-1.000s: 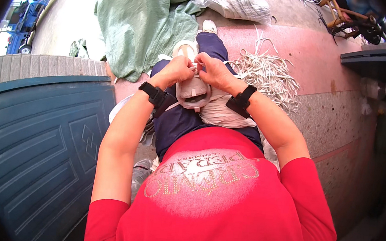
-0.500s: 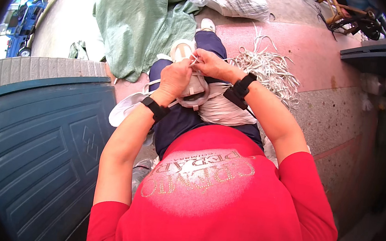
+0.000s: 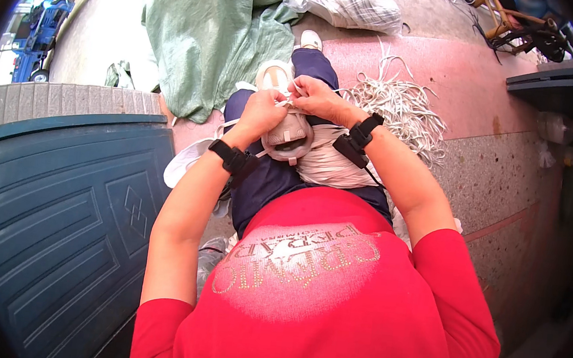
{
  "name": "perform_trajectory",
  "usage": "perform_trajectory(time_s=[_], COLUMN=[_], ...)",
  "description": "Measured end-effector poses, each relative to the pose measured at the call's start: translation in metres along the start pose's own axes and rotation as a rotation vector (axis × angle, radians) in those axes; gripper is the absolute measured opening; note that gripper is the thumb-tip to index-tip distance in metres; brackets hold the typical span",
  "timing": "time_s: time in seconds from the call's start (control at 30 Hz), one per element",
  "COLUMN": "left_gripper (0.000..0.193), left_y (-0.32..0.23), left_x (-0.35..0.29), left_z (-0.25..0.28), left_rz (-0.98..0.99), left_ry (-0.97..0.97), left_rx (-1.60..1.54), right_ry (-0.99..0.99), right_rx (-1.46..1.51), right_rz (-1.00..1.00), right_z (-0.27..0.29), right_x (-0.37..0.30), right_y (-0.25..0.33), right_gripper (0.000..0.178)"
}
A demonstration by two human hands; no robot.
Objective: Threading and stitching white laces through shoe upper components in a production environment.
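Observation:
A beige and white sneaker (image 3: 287, 132) rests on my lap between my thighs, its toe pointing away from me and its opening toward me. Over its lacing area my left hand (image 3: 262, 113) is closed, thumb and fingers pinching a white shoelace (image 3: 284, 100). Just right of it, my right hand (image 3: 318, 100) pinches the lace too; the fingertips of both hands nearly meet. Part of the shoe's middle is hidden behind my hands. Under and beside it on my lap lies a bundle of pale laces (image 3: 336, 162). A white shoe-like piece (image 3: 183, 161) shows left of my left wrist.
Loose white laces (image 3: 403, 111) lie heaped on the pink floor to the right. Ahead are a green sack (image 3: 199, 46) and a white plastic bag (image 3: 348, 4). A blue panelled door (image 3: 69, 220) stands at left, a dark ledge (image 3: 550, 87) at far right.
My hands have shifted slightly at the lace, the right fingertips lifting a little away from the left. The sneaker stays on my lap; the whole view has moved slightly.

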State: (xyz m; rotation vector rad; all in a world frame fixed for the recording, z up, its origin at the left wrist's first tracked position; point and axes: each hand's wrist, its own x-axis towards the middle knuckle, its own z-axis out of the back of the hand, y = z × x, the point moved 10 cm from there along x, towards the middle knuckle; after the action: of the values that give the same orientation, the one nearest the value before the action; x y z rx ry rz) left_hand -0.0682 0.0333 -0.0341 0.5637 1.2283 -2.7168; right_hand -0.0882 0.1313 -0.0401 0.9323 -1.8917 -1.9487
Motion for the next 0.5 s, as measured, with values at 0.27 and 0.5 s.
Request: perform_trajectory(time_s=[0.27,0.5], left_gripper=[0.016,0.014], left_y=[-0.061,-0.050], left_x=[-0.025,-0.031], left_z=[0.021,0.029], left_rz=[-0.285,-0.337], left_ry=[-0.348,-0.396], left_rx=[0.405,0.339], right_ry=[0.034,0.209], right_rx=[0.272,0.161], right_rz=[-0.107,-0.091], right_z=[0.001,-0.017], right_x=[0.000,0.006], right_y=[-0.012,-0.006], right_gripper=[0.017,0.019])
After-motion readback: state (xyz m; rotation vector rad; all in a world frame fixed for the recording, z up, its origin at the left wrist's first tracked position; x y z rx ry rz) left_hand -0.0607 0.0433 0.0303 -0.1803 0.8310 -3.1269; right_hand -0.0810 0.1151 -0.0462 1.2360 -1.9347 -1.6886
